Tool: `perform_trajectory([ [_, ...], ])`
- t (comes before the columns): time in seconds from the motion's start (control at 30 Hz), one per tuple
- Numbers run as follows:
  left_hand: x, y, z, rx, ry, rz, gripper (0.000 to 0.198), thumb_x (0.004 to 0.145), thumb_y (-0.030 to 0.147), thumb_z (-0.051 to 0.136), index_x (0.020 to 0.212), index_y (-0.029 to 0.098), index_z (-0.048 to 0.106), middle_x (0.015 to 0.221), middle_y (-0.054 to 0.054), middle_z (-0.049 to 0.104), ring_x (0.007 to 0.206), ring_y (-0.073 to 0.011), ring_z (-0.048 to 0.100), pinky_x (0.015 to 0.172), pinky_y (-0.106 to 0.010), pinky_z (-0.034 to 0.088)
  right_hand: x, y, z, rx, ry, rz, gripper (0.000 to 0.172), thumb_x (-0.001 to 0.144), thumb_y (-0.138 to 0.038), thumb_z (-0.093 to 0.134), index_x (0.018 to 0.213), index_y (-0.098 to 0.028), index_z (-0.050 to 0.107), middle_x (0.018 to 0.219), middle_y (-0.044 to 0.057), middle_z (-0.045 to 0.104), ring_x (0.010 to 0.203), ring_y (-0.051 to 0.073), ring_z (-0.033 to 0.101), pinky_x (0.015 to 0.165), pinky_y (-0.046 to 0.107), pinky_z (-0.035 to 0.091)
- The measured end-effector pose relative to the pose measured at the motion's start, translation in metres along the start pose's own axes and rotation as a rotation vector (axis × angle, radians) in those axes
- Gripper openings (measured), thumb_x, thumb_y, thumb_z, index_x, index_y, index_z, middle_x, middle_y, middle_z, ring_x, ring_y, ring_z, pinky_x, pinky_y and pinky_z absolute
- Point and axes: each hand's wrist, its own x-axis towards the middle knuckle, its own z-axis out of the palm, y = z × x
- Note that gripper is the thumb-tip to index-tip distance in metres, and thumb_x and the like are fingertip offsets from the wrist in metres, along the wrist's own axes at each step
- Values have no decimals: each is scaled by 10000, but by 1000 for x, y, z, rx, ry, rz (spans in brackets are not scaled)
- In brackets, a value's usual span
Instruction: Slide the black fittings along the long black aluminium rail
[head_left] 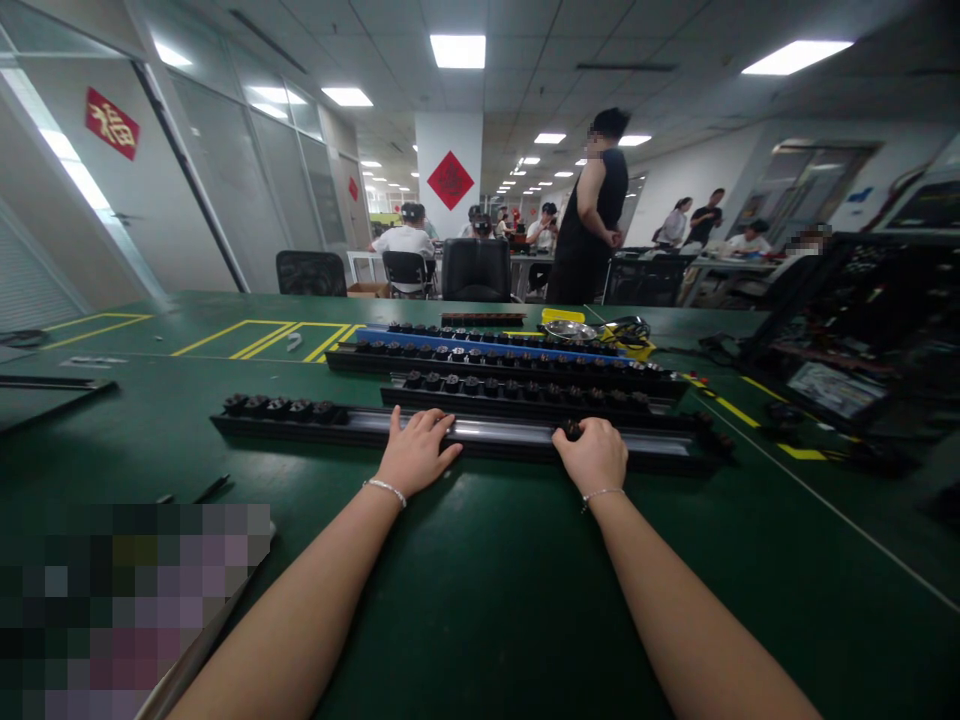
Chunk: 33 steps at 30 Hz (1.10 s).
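"Where was the left hand (pixel 416 450)?"

"Palm down on a long black channel with a silvery inner floor (pixel 499 430). Its fingers were spread, the tips resting on the channel, and I saw nothing in its grasp."

"And the right hand (pixel 598 452)?"

"Further along the same channel, thumb and fingers closed around a small black rounded piece (pixel 571 429). The fingers covered most of it, so I couldn't tell whether it was seated."

"What else did that channel carry?"

"Five black round sockets (pixel 277 404) sat in a row at its left end. A few dark parts (pixel 712 440) filled the right end, too blurred to count. Between them, the silvery floor showed."

"How was it lying?"

"Left to right across the dark green worktop (pixel 480 580), nearest of several. Just behind it lay a shorter black channel lined with round pieces (pixel 521 392); behind that came a longer black channel (pixel 450 366), filled much the same way, with a bright blue strip (pixel 491 345) along its far side."

"Anything past those?"

"A shallow, shiny metal dish (pixel 568 330) near a small yellow tray (pixel 562 316). Beyond the worktop stood a person in black sleeveless clothing (pixel 596 220), well apart from the hands."
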Motion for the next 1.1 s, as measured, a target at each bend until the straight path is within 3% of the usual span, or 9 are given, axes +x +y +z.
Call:
perform_trajectory([
  [1.1, 0, 0, 0, -7, -7, -6, 464, 881, 493, 411, 1276, 272, 514, 1262, -75, 560, 1170, -277, 491, 1093, -611, 94, 4, 7, -2, 13, -3, 35, 345, 743, -421, 498, 866, -131, 641, 934, 148, 619, 915, 269, 530, 792, 368, 373],
])
